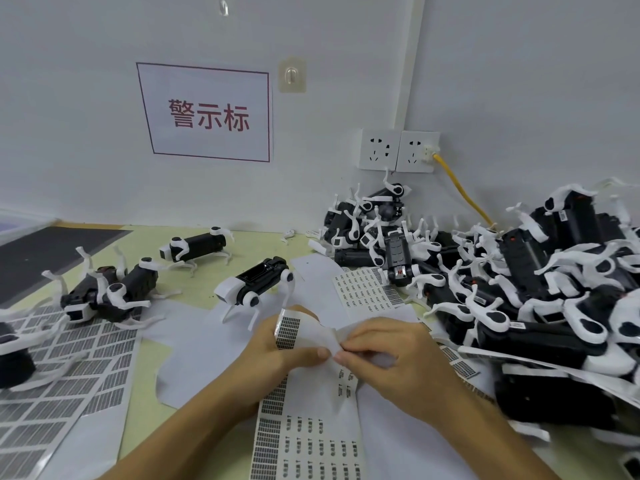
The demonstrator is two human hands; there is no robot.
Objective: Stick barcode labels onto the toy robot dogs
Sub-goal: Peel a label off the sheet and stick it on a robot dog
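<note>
On the left of the surface (194, 292), labelled-looking toy dogs (114, 292) stood near a used sheet. In the near centre, the left hand (277, 344) gripped a curled label sheet (304, 337); the right hand (381, 351) pinched its edge. The labels looked thin, light, floppy: best peeled from a corner. Unsorted dogs (519, 289) were heaped on the right.
</note>
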